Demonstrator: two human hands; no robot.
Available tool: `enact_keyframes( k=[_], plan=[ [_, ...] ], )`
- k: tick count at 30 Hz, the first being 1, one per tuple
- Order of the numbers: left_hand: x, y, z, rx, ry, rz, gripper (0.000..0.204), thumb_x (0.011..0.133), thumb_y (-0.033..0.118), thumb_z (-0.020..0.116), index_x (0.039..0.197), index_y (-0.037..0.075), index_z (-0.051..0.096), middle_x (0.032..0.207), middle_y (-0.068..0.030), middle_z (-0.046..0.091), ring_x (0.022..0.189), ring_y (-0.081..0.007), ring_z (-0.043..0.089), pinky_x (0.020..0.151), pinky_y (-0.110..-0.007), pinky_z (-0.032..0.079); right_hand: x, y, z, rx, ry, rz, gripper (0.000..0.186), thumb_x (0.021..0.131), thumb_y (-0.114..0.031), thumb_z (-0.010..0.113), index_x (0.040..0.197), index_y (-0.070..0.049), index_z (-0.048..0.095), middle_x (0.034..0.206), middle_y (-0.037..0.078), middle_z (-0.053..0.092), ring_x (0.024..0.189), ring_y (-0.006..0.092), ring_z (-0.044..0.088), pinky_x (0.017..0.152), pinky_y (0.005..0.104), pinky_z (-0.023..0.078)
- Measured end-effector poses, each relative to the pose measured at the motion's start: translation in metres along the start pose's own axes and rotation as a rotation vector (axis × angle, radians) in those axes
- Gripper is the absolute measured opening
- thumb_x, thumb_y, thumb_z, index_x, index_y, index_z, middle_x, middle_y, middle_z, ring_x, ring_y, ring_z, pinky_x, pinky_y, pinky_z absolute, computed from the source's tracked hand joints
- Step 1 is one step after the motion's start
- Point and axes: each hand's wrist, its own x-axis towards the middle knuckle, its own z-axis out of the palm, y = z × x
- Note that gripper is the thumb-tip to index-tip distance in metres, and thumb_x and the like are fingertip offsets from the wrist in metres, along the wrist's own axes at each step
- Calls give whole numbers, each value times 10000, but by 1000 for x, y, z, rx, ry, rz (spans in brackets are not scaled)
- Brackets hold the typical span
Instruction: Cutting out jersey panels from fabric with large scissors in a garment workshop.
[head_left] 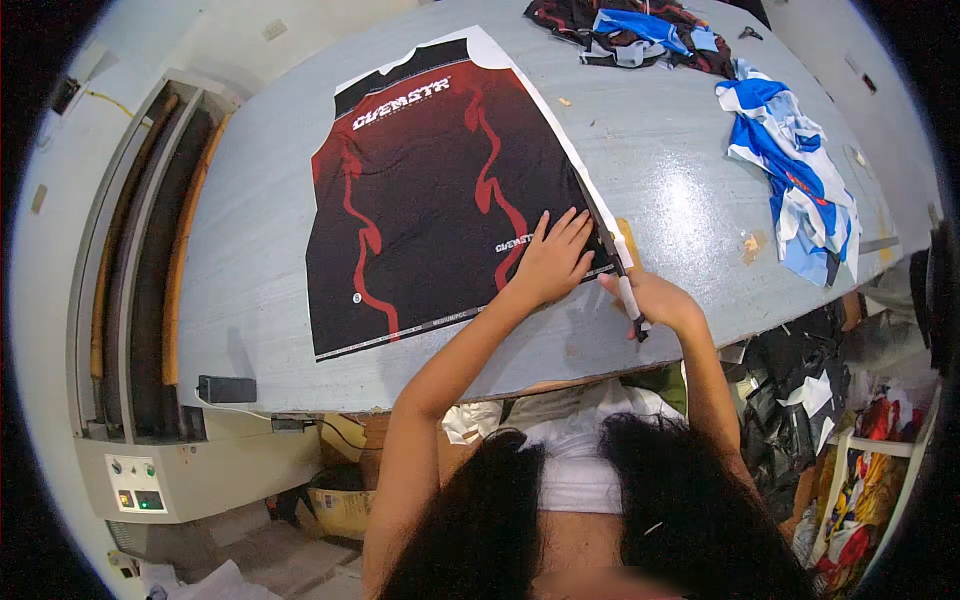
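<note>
grey worktable [250, 300] — black-and-red fabric panel [430, 190], machine [140, 300] alongside

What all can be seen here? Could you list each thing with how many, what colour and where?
printed fabric panel: one, black with red flame shapes and a white border, flat on the table's middle
table: one, grey, fills the centre
scissors: one pair, dark blades with a pale handle, at the panel's right edge
blue and white fabric pieces: one heap, table's right side
dark mixed fabric pile: one, black, red and blue, far edge of the table
machine with control buttons: one, off-white, left of the table
scrap heap: one, many colours, lower right beside the table
left hand: one, pressed flat on the panel
right hand: one, gripping the scissors
</note>
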Motion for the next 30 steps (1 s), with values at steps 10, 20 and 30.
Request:
enact_keyframes(
  k=[10, 20, 30],
  plan=[
    [-1, -1, -1, 5, -3, 2, 500, 843, 274, 480, 1267, 21, 403, 1339, -107, 375, 1277, -257, 295, 1041, -500, 179, 2, 9, -2, 91, 23, -49, 540, 855, -501, 487, 759, 30, 504, 578, 62, 493, 419, 168, 541, 385, 275, 433],
    [1, 0, -1, -15, -11, -6, 504, 842, 274, 485, 1269, 19, 402, 1342, -103, 374, 1277, -253, 296, 1043, -501, 179, -2, 15, 1, 91, 65, -105, 590, 841, -537, 470, 746, 43, 519, 589, 98, 527, 445, 209, 592, 397, 305, 447],
    [-1, 2, -1, -18, -6, -1, 489, 845, 270, 479, 1258, 17, 413, 1340, -104, 377, 1275, -257, 300, 1042, -505, 177, -6, 11, -2, 9, -4, -33, 568, 841, -539, 470, 735, 18, 498, 540, 80, 512, 444, 199, 590, 398, 309, 450]
  ],
)
